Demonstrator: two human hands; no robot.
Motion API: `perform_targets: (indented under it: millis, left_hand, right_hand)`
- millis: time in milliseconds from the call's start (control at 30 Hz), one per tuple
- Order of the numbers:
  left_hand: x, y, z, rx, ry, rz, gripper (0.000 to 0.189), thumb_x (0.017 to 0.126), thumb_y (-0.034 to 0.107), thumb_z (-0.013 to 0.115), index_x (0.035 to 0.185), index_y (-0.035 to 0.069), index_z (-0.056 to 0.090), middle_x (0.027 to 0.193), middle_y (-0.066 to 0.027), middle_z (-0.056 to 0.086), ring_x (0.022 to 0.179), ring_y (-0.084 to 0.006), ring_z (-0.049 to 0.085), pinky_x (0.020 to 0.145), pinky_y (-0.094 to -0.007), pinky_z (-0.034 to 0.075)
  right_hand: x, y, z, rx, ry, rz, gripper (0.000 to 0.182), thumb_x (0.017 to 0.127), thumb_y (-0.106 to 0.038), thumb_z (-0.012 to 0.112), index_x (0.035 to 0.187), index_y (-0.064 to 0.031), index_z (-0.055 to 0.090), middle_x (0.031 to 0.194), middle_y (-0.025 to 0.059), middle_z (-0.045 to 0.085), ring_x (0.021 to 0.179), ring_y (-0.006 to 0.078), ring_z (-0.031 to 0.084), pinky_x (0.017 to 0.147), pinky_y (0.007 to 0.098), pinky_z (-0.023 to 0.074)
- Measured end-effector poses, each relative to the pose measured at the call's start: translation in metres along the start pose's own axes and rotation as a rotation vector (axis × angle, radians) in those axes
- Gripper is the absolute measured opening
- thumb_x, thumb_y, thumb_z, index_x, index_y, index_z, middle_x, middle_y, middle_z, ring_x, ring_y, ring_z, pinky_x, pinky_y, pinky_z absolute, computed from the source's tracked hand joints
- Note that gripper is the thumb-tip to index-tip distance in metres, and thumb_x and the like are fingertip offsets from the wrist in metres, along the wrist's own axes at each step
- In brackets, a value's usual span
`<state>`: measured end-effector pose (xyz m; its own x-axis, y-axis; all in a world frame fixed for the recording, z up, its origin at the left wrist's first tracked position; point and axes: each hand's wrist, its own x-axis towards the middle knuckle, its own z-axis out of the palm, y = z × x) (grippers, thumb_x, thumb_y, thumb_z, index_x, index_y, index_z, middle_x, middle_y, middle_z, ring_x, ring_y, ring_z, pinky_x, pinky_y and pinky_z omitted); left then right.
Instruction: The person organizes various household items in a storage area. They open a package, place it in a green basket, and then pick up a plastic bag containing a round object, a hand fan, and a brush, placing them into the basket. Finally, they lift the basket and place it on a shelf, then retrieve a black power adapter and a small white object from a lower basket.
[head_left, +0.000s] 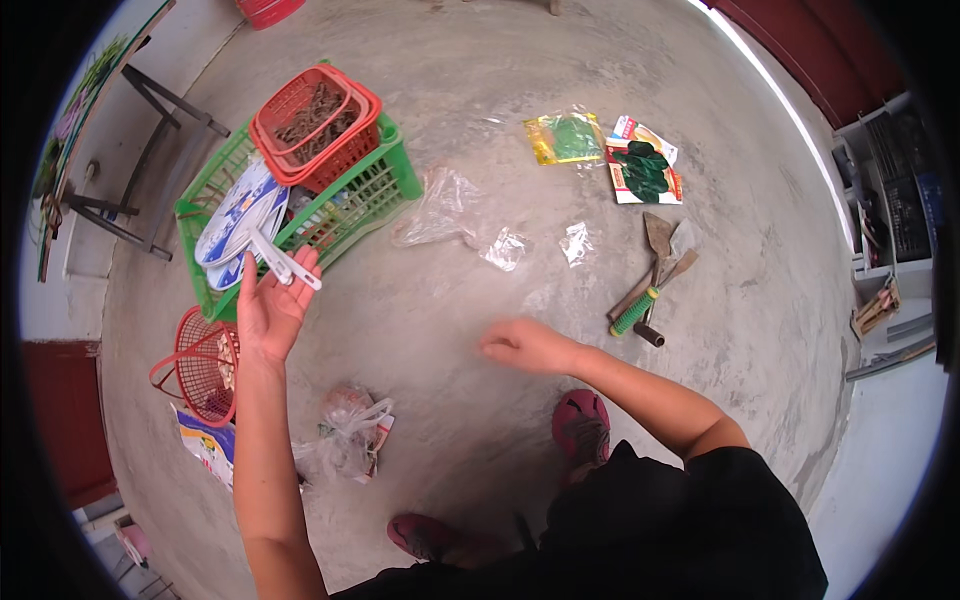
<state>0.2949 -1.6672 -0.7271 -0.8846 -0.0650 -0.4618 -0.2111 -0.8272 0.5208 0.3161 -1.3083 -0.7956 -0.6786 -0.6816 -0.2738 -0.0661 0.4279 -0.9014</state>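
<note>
My left hand (276, 311) is palm up with its fingers spread, at the white handles of several blue-and-white plastic hand fans (240, 210). The fans lie in a green plastic basket (409, 169); whether my fingers touch the handles I cannot tell. On the basket's far side rests a red plastic basket (352, 154) with dry brown plant matter in it. My right hand (525, 345), blurred, is over the concrete floor with its fingers curled, and whether it holds anything cannot be told. Beyond it lie a crumpled clear plastic bag (446, 206) and two small clear packets (504, 249), (576, 244).
Seed packets (645, 172) and a yellow-edged packet (564, 139) lie farther off. Hand tools (651, 285), one green-handled, lie to the right. At left are a red handled basket (202, 367), a printed bag (206, 442), a tied plastic bag (349, 431) and a metal-legged table (150, 172).
</note>
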Motion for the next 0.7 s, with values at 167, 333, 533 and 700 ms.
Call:
perform_targets:
  millis: [167, 333, 533, 700]
  left_hand:
    - [0.031, 0.012, -0.040, 0.005, 0.058, 0.007, 0.031, 0.093, 0.016, 0.054, 0.114, -0.006, 0.045, 0.083, -0.0043, 0.053, 0.075, -0.0153, 0.053, 0.071, -0.0310, 0.048]
    - [0.029, 0.005, -0.010, -0.092, 0.227, 0.005, 0.023, 0.096, 0.013, 0.046, 0.112, -0.003, 0.047, 0.068, 0.0016, 0.036, 0.053, -0.0088, 0.030, 0.047, -0.0232, 0.029]
    - [0.021, 0.014, -0.008, 0.009, 0.325, 0.065, 0.021, 0.097, 0.019, 0.045, 0.106, 0.000, 0.048, 0.061, 0.0049, 0.030, 0.047, -0.0059, 0.024, 0.039, -0.0214, 0.023]
    - [0.018, 0.012, 0.027, 0.451, 0.432, 0.155, 0.019, 0.098, 0.016, 0.040, 0.104, 0.000, 0.045, 0.060, 0.0065, 0.029, 0.047, -0.0048, 0.025, 0.039, -0.0213, 0.024]
  right_hand:
    - [-0.061, 0.039, -0.066, 0.177, 0.531, 0.286, 0.019, 0.092, -0.015, 0.052, 0.099, -0.0007, 0.062, 0.081, 0.0048, 0.064, 0.065, 0.0102, 0.059, 0.062, 0.0252, 0.0481]
    - [-0.117, 0.152, -0.156, -0.183, 1.153, 0.420, 0.025, 0.089, -0.024, 0.058, 0.092, 0.0006, 0.061, 0.074, 0.0069, 0.064, 0.061, 0.0137, 0.059, 0.058, 0.0269, 0.0484]
    - [-0.135, 0.220, -0.153, 0.361, 0.991, 0.933, 0.062, 0.075, -0.052, 0.069, 0.097, 0.0048, 0.057, 0.075, 0.0086, 0.060, 0.064, 0.0178, 0.059, 0.054, 0.0332, 0.0499]
    - [-0.132, 0.255, -0.138, 0.491, 1.010, 0.749, 0.050, 0.070, -0.034, 0.078, 0.101, 0.0013, 0.059, 0.084, 0.0080, 0.062, 0.069, 0.0204, 0.061, 0.055, 0.0356, 0.0513]
